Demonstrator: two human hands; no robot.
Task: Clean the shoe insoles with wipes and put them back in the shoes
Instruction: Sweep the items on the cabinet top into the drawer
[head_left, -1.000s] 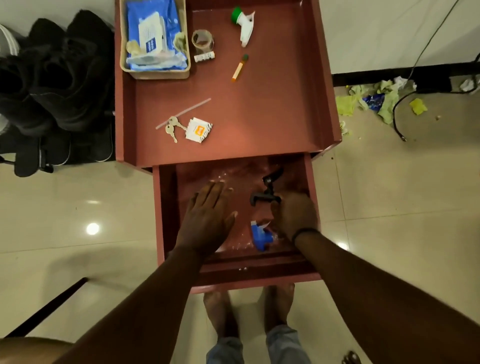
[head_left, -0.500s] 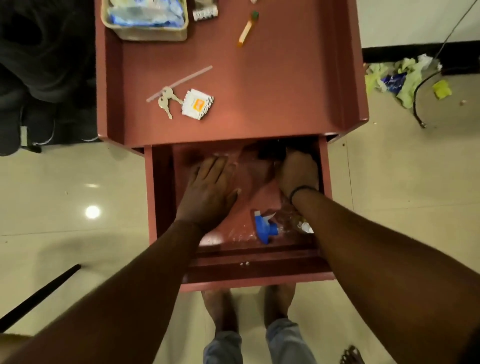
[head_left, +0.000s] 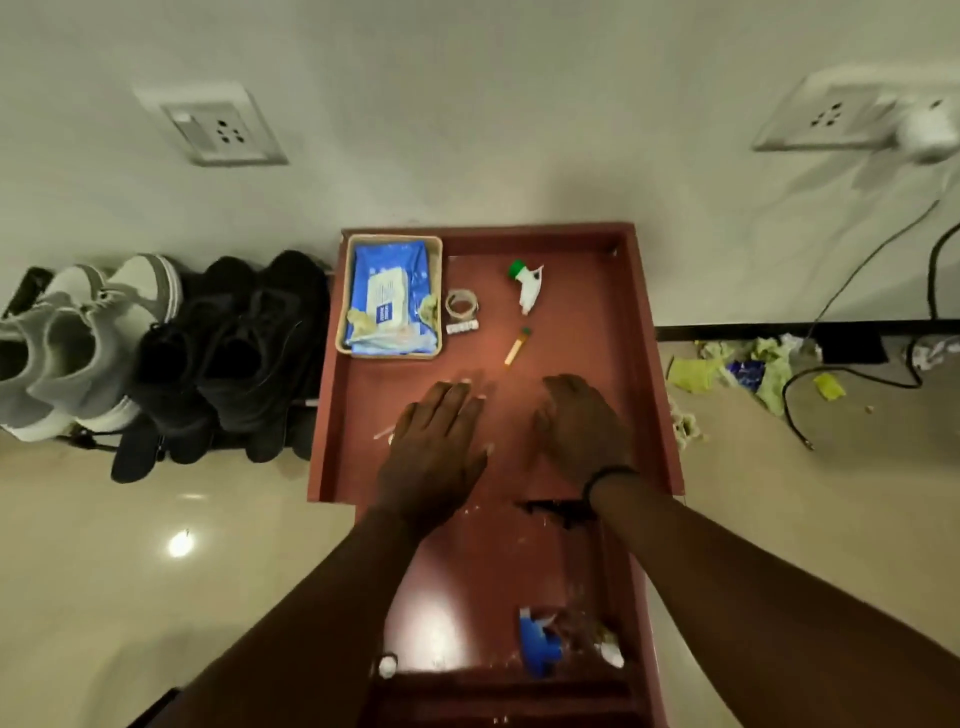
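A blue pack of wipes (head_left: 389, 296) lies in a small tan basket (head_left: 344, 312) at the back left of the red table top (head_left: 582, 332). Black shoes (head_left: 249, 353) and grey-white shoes (head_left: 78, 338) stand in a row on the floor left of the table. No insole is visible. My left hand (head_left: 436, 452) hovers flat over the front of the table top, fingers straight, holding nothing. My right hand (head_left: 582, 431) is beside it, fingers bent downward, with nothing visible in it.
The red drawer (head_left: 467, 597) stands open below my arms, with a blue spray head (head_left: 537, 642) and a black trigger part (head_left: 550, 509) in it. A white-green spray nozzle (head_left: 527, 283), tape roll (head_left: 461, 303) and orange tube (head_left: 516, 349) lie on top. Crumpled litter (head_left: 753, 369) and cables (head_left: 852, 384) lie on the floor at right.
Both hands came out of the drawer and rose over the table top. The view tilted up, bringing the wall and shoes into sight.
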